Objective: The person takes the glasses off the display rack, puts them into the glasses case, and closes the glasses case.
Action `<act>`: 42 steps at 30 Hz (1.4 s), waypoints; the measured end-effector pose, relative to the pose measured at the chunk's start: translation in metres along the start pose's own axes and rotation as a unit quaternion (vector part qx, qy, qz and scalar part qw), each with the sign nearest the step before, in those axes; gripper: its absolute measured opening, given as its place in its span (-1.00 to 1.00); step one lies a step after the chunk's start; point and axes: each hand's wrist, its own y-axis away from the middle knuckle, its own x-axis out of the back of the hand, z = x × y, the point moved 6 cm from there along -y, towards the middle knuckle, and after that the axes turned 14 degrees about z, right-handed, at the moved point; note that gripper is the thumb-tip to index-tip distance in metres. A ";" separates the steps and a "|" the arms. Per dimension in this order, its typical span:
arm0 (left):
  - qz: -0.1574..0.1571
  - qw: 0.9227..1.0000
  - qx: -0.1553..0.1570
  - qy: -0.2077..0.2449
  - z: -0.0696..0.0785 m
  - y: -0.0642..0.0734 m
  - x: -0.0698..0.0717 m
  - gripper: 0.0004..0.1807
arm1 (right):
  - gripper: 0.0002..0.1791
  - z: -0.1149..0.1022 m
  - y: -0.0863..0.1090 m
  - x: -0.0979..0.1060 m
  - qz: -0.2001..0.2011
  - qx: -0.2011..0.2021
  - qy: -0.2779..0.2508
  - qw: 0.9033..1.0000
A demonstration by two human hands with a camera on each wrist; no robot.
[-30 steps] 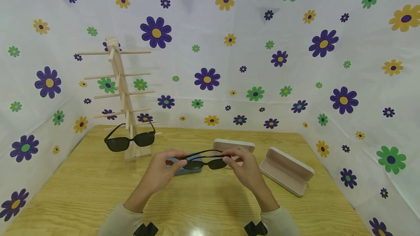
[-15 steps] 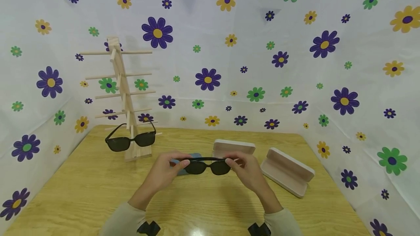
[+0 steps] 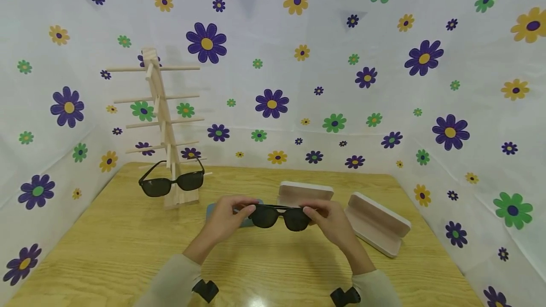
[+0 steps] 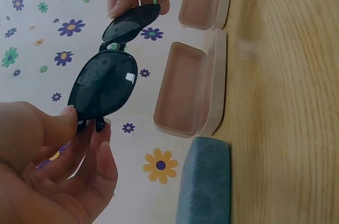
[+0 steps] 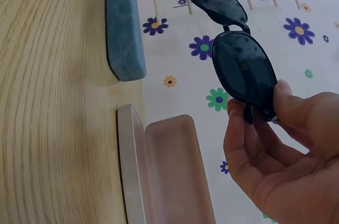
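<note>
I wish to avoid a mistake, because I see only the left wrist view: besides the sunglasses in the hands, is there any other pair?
Observer: Yes, the head view shows a second pair on a wooden rack.
Operator: Please, on which side does the rack stand?
Observer: On the left, farther off than the left hand.
Operator: And how high is the second pair on it?
Observer: Low, just above the rack's foot.

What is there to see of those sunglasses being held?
The sunglasses look black, glossy and plastic-like, with two dark rounded lenses. They are held roughly level above the table, pinched at one end by the left grip and at the other by the right grip. I can't tell whether they are folded.
</note>
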 end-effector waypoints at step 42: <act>0.006 0.994 0.097 0.049 -0.039 -0.049 -0.069 -0.86 | -0.63 0.063 -0.016 0.029 0.103 -0.155 -0.026 0.982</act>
